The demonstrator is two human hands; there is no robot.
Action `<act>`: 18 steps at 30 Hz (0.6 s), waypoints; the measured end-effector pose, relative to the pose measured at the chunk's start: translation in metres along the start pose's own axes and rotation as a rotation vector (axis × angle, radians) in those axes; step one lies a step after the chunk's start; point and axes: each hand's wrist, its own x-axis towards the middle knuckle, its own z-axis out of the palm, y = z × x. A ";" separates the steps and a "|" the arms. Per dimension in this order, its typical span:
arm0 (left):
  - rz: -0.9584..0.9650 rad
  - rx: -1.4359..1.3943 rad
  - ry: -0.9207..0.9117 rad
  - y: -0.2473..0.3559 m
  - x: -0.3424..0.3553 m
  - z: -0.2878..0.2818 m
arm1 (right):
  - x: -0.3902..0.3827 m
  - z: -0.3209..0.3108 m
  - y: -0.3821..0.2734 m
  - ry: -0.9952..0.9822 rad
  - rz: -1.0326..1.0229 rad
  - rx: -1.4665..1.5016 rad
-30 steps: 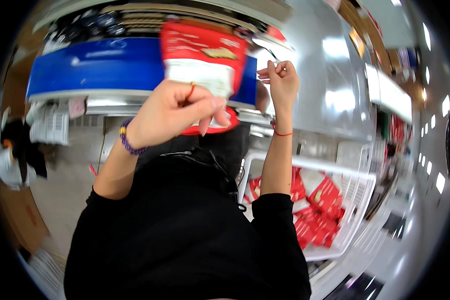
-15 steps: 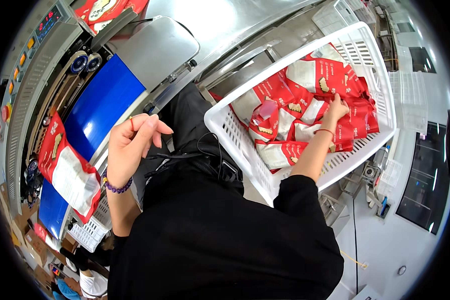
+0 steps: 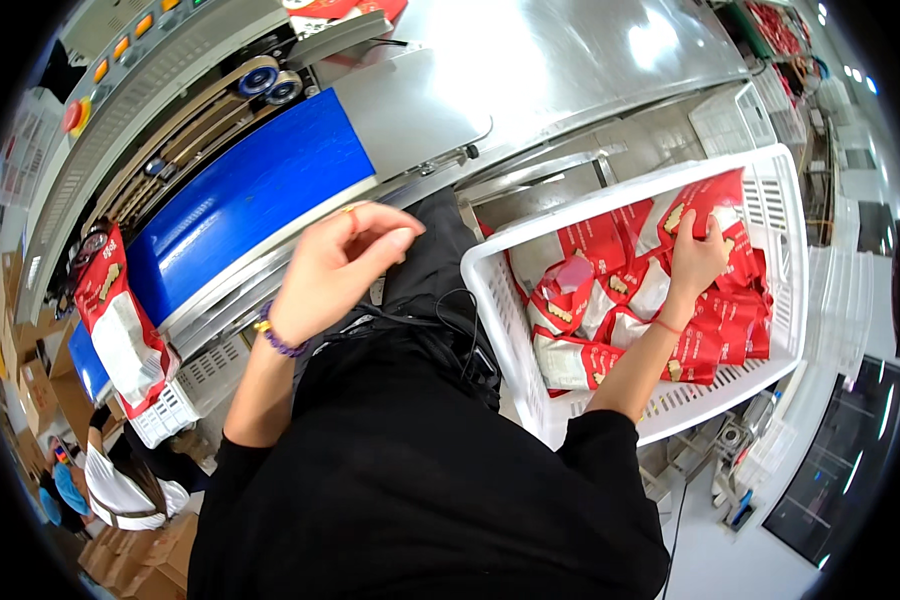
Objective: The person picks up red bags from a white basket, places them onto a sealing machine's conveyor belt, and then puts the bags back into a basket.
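My right hand (image 3: 700, 262) is in a white plastic crate (image 3: 785, 235). Its thumb and fingers close on the upper part of a red-and-white pouch (image 3: 718, 190). Several more red-and-white pouches (image 3: 695, 340) lie overlapping beneath it. My left hand (image 3: 345, 265) is raised in front of a blue conveyor belt (image 3: 260, 165), fingers curled toward the thumb with nothing visible in them. Farther left, another red-and-white pouch (image 3: 125, 330) lies across the machine's belt, away from both hands.
Beyond the belt runs a machine with rollers (image 3: 270, 85), coloured buttons and a red knob (image 3: 74, 117). A steel table (image 3: 570, 70) stretches across the top. At lower left are a second white crate (image 3: 165, 415), cardboard boxes (image 3: 135, 560) and a person in white (image 3: 120, 490).
My right hand has moved to the far part of the crate and gripped a pouch there, whose upper edge has risen. My left hand has shifted right. The whole view has turned.
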 end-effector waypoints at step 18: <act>0.359 -0.393 0.409 0.019 -0.008 -0.034 | -0.007 -0.099 -0.271 -0.033 -0.189 1.140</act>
